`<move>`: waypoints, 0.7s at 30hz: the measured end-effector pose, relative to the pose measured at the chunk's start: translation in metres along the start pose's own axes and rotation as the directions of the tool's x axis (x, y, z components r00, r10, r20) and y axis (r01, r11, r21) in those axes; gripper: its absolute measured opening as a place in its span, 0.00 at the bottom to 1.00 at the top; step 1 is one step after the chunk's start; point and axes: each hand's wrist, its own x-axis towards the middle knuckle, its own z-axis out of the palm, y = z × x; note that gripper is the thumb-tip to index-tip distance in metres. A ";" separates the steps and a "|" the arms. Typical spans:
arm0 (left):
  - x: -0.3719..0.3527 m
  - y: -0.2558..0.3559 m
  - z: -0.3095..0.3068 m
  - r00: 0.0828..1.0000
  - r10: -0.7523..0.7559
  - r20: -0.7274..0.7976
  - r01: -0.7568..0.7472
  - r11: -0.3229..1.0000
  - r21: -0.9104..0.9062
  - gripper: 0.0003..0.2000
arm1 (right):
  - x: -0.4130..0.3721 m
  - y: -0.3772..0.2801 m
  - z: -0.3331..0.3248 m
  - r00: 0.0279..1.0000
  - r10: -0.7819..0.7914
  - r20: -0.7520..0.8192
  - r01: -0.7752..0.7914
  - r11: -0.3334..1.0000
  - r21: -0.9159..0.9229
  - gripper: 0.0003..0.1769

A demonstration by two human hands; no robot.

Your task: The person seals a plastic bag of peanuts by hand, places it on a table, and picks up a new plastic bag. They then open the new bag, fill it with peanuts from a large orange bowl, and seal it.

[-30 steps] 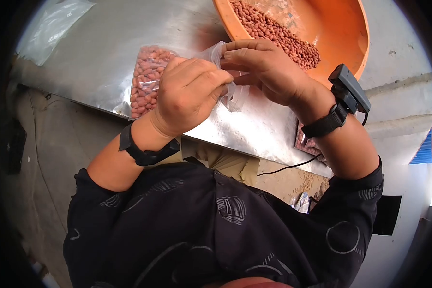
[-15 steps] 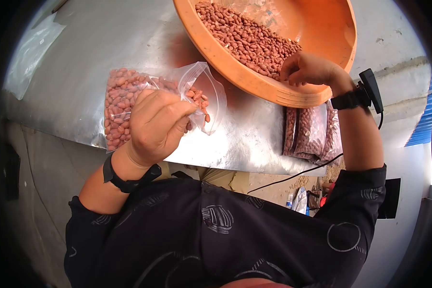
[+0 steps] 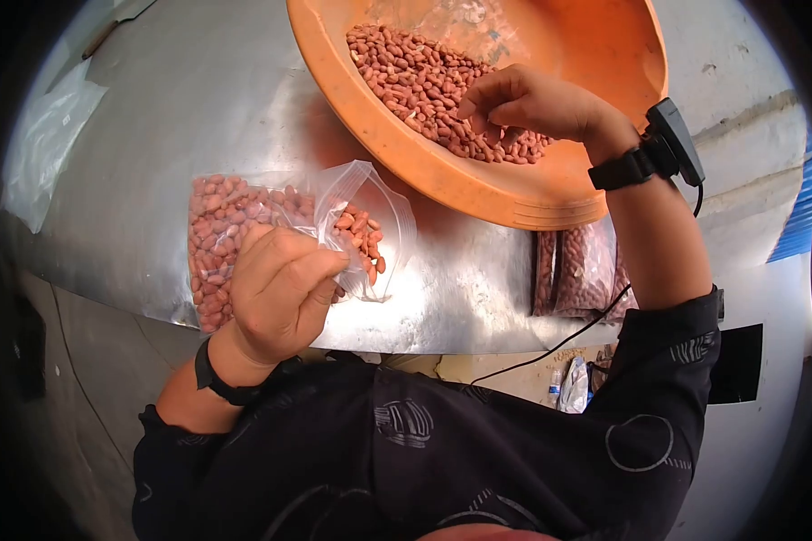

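Observation:
My left hand (image 3: 284,284) pinches the edge of a clear zip bag (image 3: 320,212) close to its mouth. Reddish peanuts (image 3: 218,239) fill much of that bag, which lies on the metal table, and a few more show near its opening. Over an orange basin (image 3: 532,212) at the upper right, my right hand (image 3: 541,108) hangs just above a heap of loose peanuts (image 3: 424,86). Its fingers are bent and slightly apart, with nothing visible between them; the palm side is hidden.
Filled bags of peanuts (image 3: 582,270) lie beside the basin's near rim. A clear plastic bag (image 3: 50,149) rests at the table's left. From my right wrist device a black cable (image 3: 559,347) runs across the table edge. A bottle (image 3: 555,386) stands below, beyond the edge.
My right hand has shifted left and farther in, from near the basin's rim to over the heap. My left hand keeps its pinch on the bag. The whole view has tilted slightly.

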 end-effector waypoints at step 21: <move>0.002 0.001 -0.001 0.998 -0.020 0.053 0.022 0.999 -0.039 0.08 | 0.153 -0.021 0.017 0.838 -0.496 -0.228 0.129 0.586 -0.800 0.20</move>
